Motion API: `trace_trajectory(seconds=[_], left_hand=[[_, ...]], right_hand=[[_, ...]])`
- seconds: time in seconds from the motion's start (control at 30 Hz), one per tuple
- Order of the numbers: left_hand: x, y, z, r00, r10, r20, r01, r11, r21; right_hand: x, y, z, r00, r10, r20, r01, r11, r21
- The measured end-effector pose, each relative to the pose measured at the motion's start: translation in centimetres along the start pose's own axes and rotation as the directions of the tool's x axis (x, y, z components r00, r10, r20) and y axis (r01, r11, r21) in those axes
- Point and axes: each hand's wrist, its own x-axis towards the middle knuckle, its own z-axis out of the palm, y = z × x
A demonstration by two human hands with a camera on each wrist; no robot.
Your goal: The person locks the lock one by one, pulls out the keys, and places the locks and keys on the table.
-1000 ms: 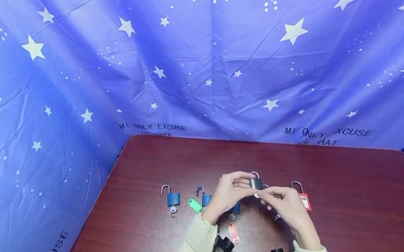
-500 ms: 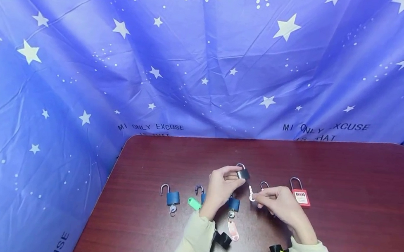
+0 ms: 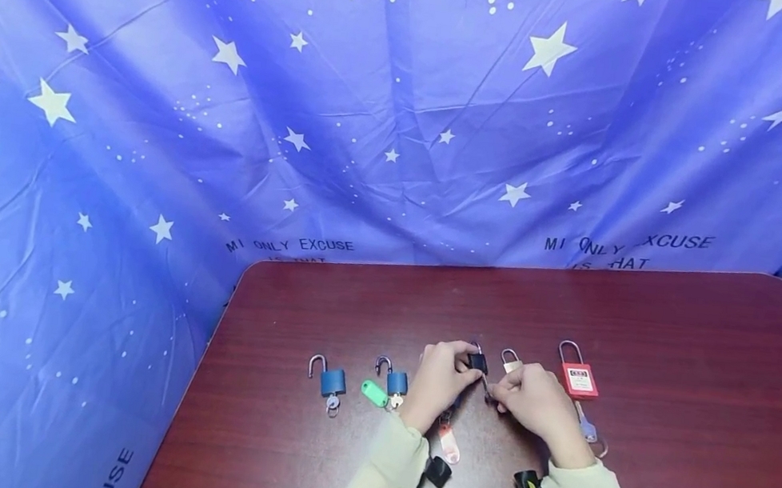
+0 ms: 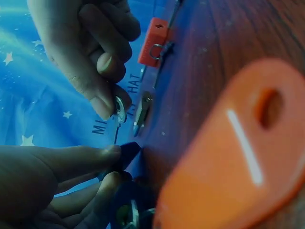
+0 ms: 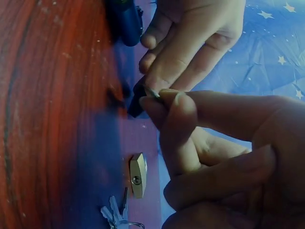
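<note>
My left hand (image 3: pixel 439 378) holds a small black padlock (image 3: pixel 477 362) between thumb and fingers, its shackle pointing away from me. My right hand (image 3: pixel 537 406) pinches a silver key (image 4: pixel 120 110) by its round head. In the left wrist view the key's blade points down to the padlock's underside, with its tip right at the black body. Fingers hide most of the key in the right wrist view. Just beyond the right hand lies a brass padlock (image 5: pixel 138 174), partly covered by the hand in the head view.
Two blue padlocks (image 3: pixel 333 383) with keys lie at left, one with a green tag (image 3: pixel 375 393). A coral key tag (image 3: pixel 449 444) lies below the left hand, which largely hides another blue padlock. At right are a red padlock (image 3: pixel 579 380) and loose keys (image 3: pixel 587 429).
The key came away from the black padlock, and the hands parted. Now the padlock is lower and the key is back at its underside. The right hand has shifted, uncovering the loose keys.
</note>
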Motion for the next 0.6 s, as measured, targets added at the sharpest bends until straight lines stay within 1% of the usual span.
trace_trajectory(seconds=[0.1,0.27,0.47,0.6], left_hand=[[0.0,-0.1,0.1,1.0,0.01,0.001,-0.01,0.998,0.068],[0.2,-0.3,0.4,0.999,0.041,0.001,-0.041,0.991,0.128],[0.2,-0.4,0.5,0.996,0.093,-0.007,-0.09,0.977,0.195],[0.1,-0.4,0.5,0.996,0.084,0.004,-0.083,0.971,0.224]], right_hand=[[0.0,0.0,0.4,0.999,0.032,0.016,-0.031,0.998,-0.057],[-0.3,-0.3,0.9,0.998,0.066,0.023,-0.062,0.989,-0.132],[-0.4,-0.8,1.0,0.997,0.079,-0.005,-0.078,0.981,-0.176],[-0.5,-1.0,0.9,0.996,0.088,-0.009,-0.088,0.978,-0.19]])
